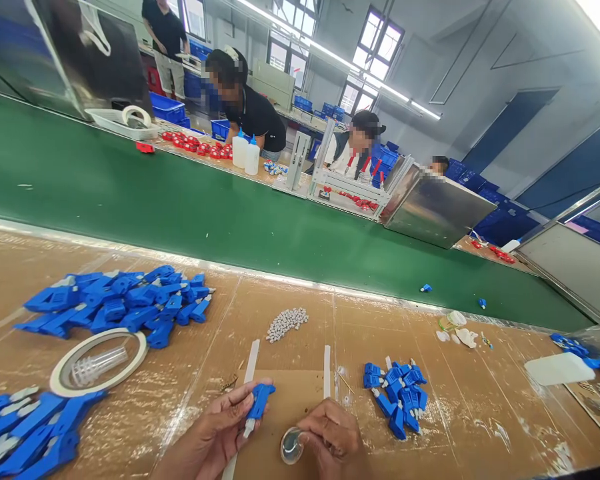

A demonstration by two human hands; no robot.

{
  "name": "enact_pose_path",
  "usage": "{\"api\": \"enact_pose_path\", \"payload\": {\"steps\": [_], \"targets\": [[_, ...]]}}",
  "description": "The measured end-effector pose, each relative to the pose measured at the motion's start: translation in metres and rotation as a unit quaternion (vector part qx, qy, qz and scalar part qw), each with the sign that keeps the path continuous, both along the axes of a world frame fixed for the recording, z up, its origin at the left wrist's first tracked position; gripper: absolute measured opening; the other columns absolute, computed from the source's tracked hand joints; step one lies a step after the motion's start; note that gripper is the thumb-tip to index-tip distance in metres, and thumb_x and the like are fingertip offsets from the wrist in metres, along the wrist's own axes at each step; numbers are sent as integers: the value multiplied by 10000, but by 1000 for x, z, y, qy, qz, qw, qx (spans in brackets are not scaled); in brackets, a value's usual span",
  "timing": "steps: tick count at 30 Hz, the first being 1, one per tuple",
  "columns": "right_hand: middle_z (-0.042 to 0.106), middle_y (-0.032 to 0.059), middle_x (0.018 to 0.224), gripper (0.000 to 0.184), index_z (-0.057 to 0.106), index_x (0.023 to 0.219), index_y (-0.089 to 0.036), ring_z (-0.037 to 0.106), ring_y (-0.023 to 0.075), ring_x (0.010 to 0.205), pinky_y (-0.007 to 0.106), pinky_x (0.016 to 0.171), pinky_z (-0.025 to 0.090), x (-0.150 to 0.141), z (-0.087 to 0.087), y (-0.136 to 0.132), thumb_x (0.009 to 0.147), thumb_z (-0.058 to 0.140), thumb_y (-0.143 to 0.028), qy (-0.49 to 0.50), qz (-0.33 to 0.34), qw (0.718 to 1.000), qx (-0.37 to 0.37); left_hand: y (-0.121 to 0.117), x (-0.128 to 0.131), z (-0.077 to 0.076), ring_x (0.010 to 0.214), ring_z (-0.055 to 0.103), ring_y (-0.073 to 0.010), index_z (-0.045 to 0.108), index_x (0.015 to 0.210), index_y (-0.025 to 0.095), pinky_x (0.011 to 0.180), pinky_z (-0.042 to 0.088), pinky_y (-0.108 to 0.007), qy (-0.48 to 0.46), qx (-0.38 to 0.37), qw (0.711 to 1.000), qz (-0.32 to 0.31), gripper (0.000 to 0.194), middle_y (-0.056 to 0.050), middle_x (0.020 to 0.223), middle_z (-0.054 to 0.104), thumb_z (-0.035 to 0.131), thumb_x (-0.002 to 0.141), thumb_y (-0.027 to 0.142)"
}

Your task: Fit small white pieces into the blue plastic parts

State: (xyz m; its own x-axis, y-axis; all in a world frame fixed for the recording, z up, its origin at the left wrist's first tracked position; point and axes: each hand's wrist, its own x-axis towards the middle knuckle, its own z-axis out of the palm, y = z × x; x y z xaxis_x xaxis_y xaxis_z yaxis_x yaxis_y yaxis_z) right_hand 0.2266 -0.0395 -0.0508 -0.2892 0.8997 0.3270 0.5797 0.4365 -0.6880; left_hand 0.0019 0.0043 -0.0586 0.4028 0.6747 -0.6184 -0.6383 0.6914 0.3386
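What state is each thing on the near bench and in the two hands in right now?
Left hand: closed on one blue plastic part, held tilted.
Right hand: gripping a small round clear piece.
Large blue parts pile: loose heap, untouched.
Small blue parts pile: loose heap, beside right hand.
Small white pieces: clustered, lying loose.
Tape roll: lying flat.
Green conveyor belt: motion cannot be told.

A factory assembly line is shown by the green conveyor belt (190,200) beyond the fingers (240,400), seated workers (253,107) and heaped blue plastic parts (120,303).

Blue connector (258,402); green belt (180,200); grey pellets (287,323); brown table (190,373).
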Motion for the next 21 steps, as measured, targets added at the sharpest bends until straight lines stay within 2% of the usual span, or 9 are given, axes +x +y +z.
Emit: {"api": "enact_pose_path", "payload": {"steps": [4, 6, 10, 13, 16, 18, 21], "targets": [[638, 46, 688, 480, 758, 852, -232, 578, 189, 621, 308, 570, 416, -7, 0, 1, 1084, 400, -452, -23, -21, 997, 74, 1, 2, 8, 585, 631, -123, 823, 842, 153, 577, 562, -226, 6, -14, 1000, 1, 557, -21, 755, 754, 1051, 340, 228], [606, 35, 683, 515, 726, 800, -228, 568, 182, 622, 303, 575, 410, -9, -2, 0, 1085, 380, -481, -11, -31, 997, 71, 0, 2, 10, 589, 627, -119, 829, 842, 157, 586, 555, -218, 2, -7, 1000, -4, 547, -11, 713, 740, 1052, 350, 245], [595, 20, 750, 493, 661, 805, -228, 573, 175, 667, 285, 607, 421, -4, -5, -5, 1078, 377, -524, -5, -30, 999, -30, -3, 4, 11, 590, 626, -126, 828, 863, 135, 564, 530, -212, -10, 17, 1000, -14, 501, -9, 642, 705, 1036, 437, 294], [577, 15, 797, 459, 619, 832, -221, 555, 177, 707, 280, 644, 432, 7, -11, -7, 1058, 406, -559, 46, -70, 988, -127, -6, 7, 12, 585, 629, -125, 832, 868, 132, 554, 531, -210, 5, 27, 999, -21, 506, -19, 667, 712, 1034, 441, 313], [522, -9, 756, 463, 601, 827, -207, 504, 159, 663, 260, 611, 429, 17, -17, -7, 1006, 491, -619, 165, -99, 960, -204, -10, 12, 16, 598, 634, -118, 839, 907, 138, 585, 550, -200, 13, 37, 999, -23, 520, -21, 687, 704, 1028, 462, 330], [530, -15, 741, 468, 619, 837, -198, 487, 137, 612, 238, 560, 426, 20, -17, -6, 978, 542, -636, 250, -95, 933, -239, -12, 17, 19, 596, 616, -109, 841, 929, 131, 594, 548, -194, 11, 48, 998, -33, 514, -25, 689, 694, 1015, 499, 352], [609, 6, 761, 431, 669, 852, -197, 532, 126, 596, 212, 523, 451, 16, -5, -6, 959, 608, -609, 345, -87, 904, -236, -15, 24, 20, 570, 579, -97, 846, 900, 119, 564, 522, -184, 0, 67, 995, -67, 508, -40, 692, 692, 1006, 502, 391]]}}
